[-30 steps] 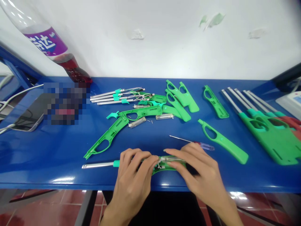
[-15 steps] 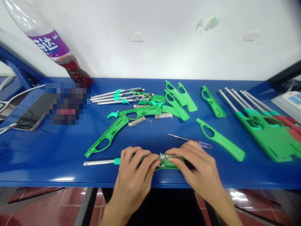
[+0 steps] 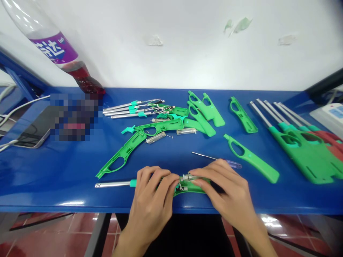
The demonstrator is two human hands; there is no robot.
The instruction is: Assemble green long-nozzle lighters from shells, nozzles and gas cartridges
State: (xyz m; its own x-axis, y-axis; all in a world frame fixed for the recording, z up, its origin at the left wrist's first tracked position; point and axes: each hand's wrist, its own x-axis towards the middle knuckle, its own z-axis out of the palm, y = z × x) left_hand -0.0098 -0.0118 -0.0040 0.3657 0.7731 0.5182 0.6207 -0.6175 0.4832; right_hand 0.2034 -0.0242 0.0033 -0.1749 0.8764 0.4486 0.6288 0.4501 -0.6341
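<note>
Near the front edge of the table, an opened green gas lighter [image 3: 193, 187] lies with its silver barrel [image 3: 112, 185] pointing left. My left hand [image 3: 154, 196] is closed over the lighter's middle, fingertips pressed together by thin white wires [image 3: 181, 185]; part of the casing is hidden under it. In a pinch between thumb and fingers, my right hand [image 3: 227, 196] holds a clear fuel tank [image 3: 189, 177] above the casing's inside. Just behind my right hand lies a screwdriver [image 3: 233, 164] with a clear purplish handle, partly covered by the fingers.
Green half-shells [image 3: 120, 157], clear fuel tanks [image 3: 155, 137] and silver barrels with wires [image 3: 125, 111] lie farther back. Assembled lighters [image 3: 302, 153] are stacked at right. A phone [image 3: 34, 126] with cables and a drink bottle [image 3: 53, 46] stand left, before a white wall [image 3: 187, 53].
My left fingertips have shifted slightly left, away from the fuel tank, so the white wires and more of the casing show. My right hand still holds the tank.
</note>
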